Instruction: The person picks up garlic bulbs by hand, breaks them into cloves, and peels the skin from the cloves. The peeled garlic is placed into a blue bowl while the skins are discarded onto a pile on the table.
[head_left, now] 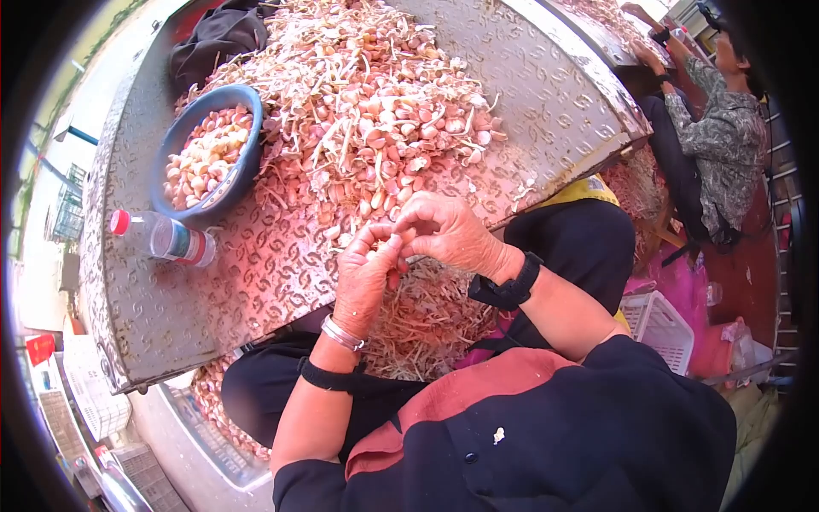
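Black-and-rust cloth top (546,427) filled the lower frame, while at centre the bare left hand (365,271) and bare right hand (456,235) pinched one small pale garlic clove (409,234), mostly hidden between their fingertips, presumably for fine control, just below the loose pinkish-white garlic heap (367,111), likely for short reach.

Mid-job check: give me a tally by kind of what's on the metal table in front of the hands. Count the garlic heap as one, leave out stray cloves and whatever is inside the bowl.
Garlic heap: 1
Blue bowl: 1
Plastic bottle with a red cap: 1
Dark cloth bundle: 1
Total: 4
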{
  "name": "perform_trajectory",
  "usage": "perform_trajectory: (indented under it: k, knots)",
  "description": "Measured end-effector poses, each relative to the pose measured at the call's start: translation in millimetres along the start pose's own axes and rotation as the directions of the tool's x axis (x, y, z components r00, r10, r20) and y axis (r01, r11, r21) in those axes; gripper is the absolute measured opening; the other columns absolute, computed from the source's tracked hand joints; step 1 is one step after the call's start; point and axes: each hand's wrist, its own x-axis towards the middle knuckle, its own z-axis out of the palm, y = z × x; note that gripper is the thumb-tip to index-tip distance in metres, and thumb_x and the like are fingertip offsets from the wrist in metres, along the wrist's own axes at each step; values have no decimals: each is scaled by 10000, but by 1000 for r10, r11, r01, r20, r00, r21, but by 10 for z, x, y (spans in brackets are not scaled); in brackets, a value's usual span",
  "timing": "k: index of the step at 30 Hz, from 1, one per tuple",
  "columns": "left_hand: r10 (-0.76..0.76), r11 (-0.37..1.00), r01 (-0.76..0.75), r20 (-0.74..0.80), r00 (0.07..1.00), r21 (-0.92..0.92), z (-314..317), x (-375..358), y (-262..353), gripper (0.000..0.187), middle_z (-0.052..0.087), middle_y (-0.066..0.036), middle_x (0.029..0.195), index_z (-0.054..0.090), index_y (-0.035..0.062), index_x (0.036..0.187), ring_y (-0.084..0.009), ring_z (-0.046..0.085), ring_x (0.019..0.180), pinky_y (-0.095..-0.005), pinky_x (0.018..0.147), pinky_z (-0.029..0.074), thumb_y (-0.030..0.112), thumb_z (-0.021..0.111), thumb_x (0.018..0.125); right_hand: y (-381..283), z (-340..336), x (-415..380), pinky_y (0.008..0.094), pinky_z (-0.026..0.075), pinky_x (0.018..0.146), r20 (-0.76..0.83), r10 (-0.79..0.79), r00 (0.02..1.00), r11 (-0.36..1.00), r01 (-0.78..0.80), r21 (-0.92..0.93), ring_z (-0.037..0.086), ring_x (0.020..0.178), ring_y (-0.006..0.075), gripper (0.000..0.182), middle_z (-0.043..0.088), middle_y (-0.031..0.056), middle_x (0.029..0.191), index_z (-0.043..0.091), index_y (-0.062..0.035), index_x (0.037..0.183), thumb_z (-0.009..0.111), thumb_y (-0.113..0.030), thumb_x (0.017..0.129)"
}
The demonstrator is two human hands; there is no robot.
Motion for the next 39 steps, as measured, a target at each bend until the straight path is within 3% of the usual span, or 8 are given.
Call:
perform_trajectory:
  k: [9, 13, 23, 25, 27, 30, 34, 39]
  knots:
    - [-130, 960, 98, -107, 986, -262, -124, 58, 309, 111, 558, -19, 708, 573, 44, 918, -89, 511, 545, -176, 421, 352, 154, 563, 901, 18, -13, -66, 199, 489, 668, -61, 326, 944, 918, -301, 257, 578, 756, 43, 227, 627, 11, 839, 619, 4, 1010, 647, 14, 785]
    - [270, 817, -302, -135, 953, -491, -634, 492, 1153, 148, 519, -40, 745, 510, 17, 971, -93, 473, 595, -183, 445, 363, 162, 499, 943, 118, -145, -154, 225, 482, 625, -173, 365, 915, 930, -368, 18, 587, 680, 56, 137, 651, 25, 738, 656, 4, 921, 614, -12, 792]
    - [-18, 995, -7, -249, 968, -98, -422, 383, 480, 67, 575, -53, 718, 568, 41, 906, -142, 570, 612, -200, 431, 397, 99, 536, 899, 323, -39, 105, 387, 483, 666, 87, -131, 988, 586, 148, -797, 585, 766, 302, 226, 557, 90, 814, 615, -96, 986, 627, -180, 777]
    - [-97, 995, 98, -221, 971, -4, -323, 287, 248, 88, 597, -58, 749, 576, 37, 928, -126, 570, 595, -197, 425, 396, 114, 550, 895, 325, -49, 120, 366, 495, 667, 46, -55, 997, 576, 69, -814, 597, 757, 302, 207, 582, 100, 820, 625, -78, 956, 637, -139, 757]
    - [-109, 990, 122, -175, 979, 65, -221, 217, 143, 88, 604, -50, 763, 579, 33, 939, -96, 564, 608, -185, 423, 390, 93, 539, 888, 265, -69, 128, 350, 500, 676, -122, 284, 951, 902, -308, -302, 609, 760, 307, 173, 617, 126, 832, 633, -45, 904, 634, -72, 733]
    - [80, 943, -63, -40, 996, 326, -107, 191, 48, 109, 595, -32, 758, 568, 29, 965, -68, 542, 604, -173, 420, 386, 72, 517, 879, 334, -76, 79, 347, 492, 683, -241, 441, 865, 895, -445, 42, 614, 773, 310, 153, 635, 144, 831, 638, -39, 870, 618, -18, 720]
    - [-22, 941, 90, -206, 978, 327, -218, 279, -91, 200, 580, -26, 761, 536, 10, 1055, -59, 507, 567, -175, 423, 396, 60, 504, 865, 235, -102, 29, 364, 493, 710, -285, -46, 957, 836, -119, -535, 609, 795, 294, 132, 617, 133, 837, 634, -52, 890, 604, -67, 763]
    - [-74, 932, 156, -252, 965, 326, -313, 259, -98, 239, 579, -28, 753, 534, 0, 1083, -63, 494, 509, -185, 418, 398, 44, 487, 853, 205, 232, 77, 383, 493, 711, -13, -30, 999, 772, 15, -636, 582, 844, 302, 155, 553, 142, 896, 610, -67, 875, 608, -180, 768]
